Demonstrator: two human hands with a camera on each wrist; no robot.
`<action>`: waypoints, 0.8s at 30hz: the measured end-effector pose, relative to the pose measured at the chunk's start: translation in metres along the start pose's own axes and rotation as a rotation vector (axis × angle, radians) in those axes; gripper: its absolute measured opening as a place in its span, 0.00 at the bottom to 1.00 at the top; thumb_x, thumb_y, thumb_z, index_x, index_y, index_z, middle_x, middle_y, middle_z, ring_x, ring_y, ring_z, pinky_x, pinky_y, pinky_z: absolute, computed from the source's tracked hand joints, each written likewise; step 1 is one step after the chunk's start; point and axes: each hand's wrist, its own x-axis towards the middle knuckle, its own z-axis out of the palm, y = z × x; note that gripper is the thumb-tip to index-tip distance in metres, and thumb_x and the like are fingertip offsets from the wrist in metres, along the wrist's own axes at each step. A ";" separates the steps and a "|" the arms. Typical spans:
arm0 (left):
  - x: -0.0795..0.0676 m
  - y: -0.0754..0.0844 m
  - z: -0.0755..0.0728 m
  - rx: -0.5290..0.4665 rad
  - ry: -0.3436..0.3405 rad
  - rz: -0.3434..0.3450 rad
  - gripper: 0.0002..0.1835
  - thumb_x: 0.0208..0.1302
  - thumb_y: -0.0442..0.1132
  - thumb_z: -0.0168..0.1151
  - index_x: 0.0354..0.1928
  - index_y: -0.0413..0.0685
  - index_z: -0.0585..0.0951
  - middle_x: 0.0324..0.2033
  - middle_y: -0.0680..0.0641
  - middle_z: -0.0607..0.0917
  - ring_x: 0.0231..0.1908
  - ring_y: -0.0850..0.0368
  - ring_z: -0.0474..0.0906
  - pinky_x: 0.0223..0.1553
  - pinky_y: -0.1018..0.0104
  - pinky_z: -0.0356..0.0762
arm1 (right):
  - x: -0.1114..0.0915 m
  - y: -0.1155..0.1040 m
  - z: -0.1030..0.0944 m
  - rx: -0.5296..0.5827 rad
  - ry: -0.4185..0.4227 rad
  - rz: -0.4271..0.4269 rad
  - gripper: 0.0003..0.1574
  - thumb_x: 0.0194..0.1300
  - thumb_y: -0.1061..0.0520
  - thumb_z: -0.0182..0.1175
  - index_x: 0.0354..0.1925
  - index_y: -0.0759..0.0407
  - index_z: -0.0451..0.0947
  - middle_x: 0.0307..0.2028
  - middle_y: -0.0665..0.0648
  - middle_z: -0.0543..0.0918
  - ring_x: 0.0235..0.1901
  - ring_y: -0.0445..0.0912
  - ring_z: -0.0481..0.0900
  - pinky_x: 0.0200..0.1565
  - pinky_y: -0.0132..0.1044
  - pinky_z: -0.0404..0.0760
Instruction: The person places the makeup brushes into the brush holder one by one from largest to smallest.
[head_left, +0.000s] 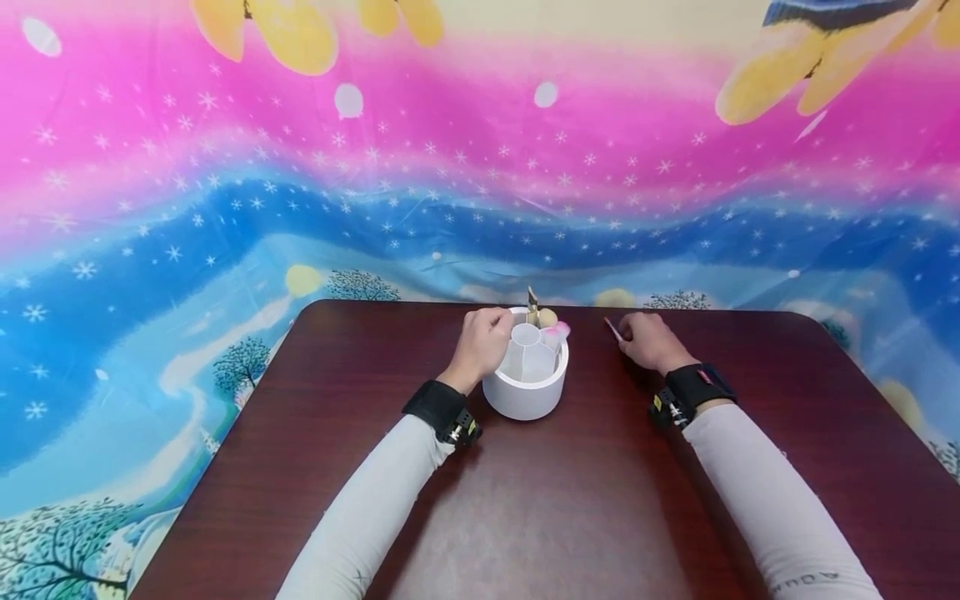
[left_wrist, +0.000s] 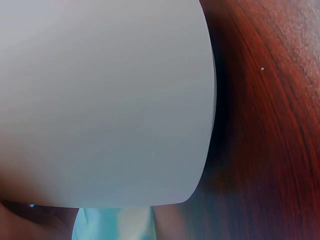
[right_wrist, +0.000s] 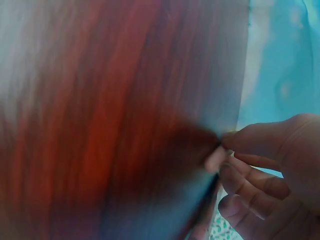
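A white round desk organizer (head_left: 527, 400) with inner compartments stands upright on the table. My left hand (head_left: 486, 340) is at its left rim, fingers curled over the edge and gripping it; the fingertips are hidden. In the left wrist view the organizer's smooth wall (left_wrist: 110, 110) fills most of the picture. To the right, my right hand (head_left: 654, 340) pinches a slim stick-like thing (head_left: 612, 329), pale with a reddish end, between thumb and fingers. Close up in the right wrist view, the right hand (right_wrist: 270, 180) holds it just above the tabletop; its exact kind is unclear.
Inside the organizer's back stand a gold-brown upright item (head_left: 532, 305), a beige round-topped item (head_left: 548, 318) and a pink-and-white item (head_left: 557, 330). A dark red-brown wooden table (head_left: 555, 508) lies beneath. Behind its far edge hangs a colourful printed cloth (head_left: 465, 183).
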 end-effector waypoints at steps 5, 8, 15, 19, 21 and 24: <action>0.000 0.002 0.000 0.005 0.003 0.004 0.22 0.69 0.39 0.48 0.14 0.52 0.64 0.15 0.52 0.64 0.24 0.55 0.65 0.31 0.65 0.63 | 0.000 -0.007 0.007 0.006 0.004 -0.044 0.19 0.70 0.67 0.58 0.56 0.75 0.76 0.43 0.70 0.83 0.40 0.59 0.82 0.42 0.51 0.79; 0.000 0.002 0.000 0.006 0.006 0.009 0.22 0.69 0.39 0.48 0.14 0.52 0.64 0.15 0.53 0.65 0.24 0.55 0.65 0.30 0.65 0.63 | -0.003 -0.011 0.007 0.009 0.009 -0.082 0.18 0.68 0.67 0.59 0.54 0.75 0.78 0.43 0.70 0.84 0.43 0.60 0.83 0.43 0.52 0.80; -0.002 0.002 0.000 0.002 0.005 0.020 0.22 0.70 0.39 0.46 0.14 0.51 0.62 0.14 0.52 0.62 0.20 0.56 0.59 0.28 0.65 0.60 | -0.013 -0.026 0.000 0.048 0.072 -0.146 0.11 0.66 0.66 0.63 0.46 0.72 0.82 0.33 0.61 0.87 0.26 0.48 0.83 0.40 0.48 0.82; -0.002 0.002 0.000 0.007 0.009 0.019 0.22 0.70 0.39 0.46 0.13 0.52 0.63 0.14 0.53 0.63 0.20 0.56 0.60 0.29 0.65 0.61 | -0.022 -0.039 -0.010 0.103 0.094 -0.163 0.09 0.67 0.66 0.62 0.45 0.71 0.81 0.32 0.62 0.87 0.24 0.44 0.82 0.41 0.47 0.82; -0.002 0.002 0.000 0.008 0.011 0.017 0.22 0.70 0.39 0.46 0.13 0.52 0.63 0.14 0.52 0.63 0.21 0.56 0.61 0.29 0.65 0.61 | -0.027 -0.044 -0.016 0.128 0.118 -0.172 0.08 0.67 0.66 0.62 0.44 0.69 0.80 0.32 0.61 0.87 0.25 0.45 0.83 0.40 0.46 0.82; -0.002 0.001 0.000 0.007 0.011 0.017 0.22 0.70 0.39 0.46 0.14 0.51 0.63 0.14 0.52 0.63 0.21 0.55 0.60 0.29 0.64 0.60 | -0.035 -0.052 -0.022 0.147 0.172 -0.191 0.07 0.68 0.65 0.63 0.44 0.65 0.80 0.30 0.57 0.86 0.28 0.46 0.84 0.37 0.42 0.81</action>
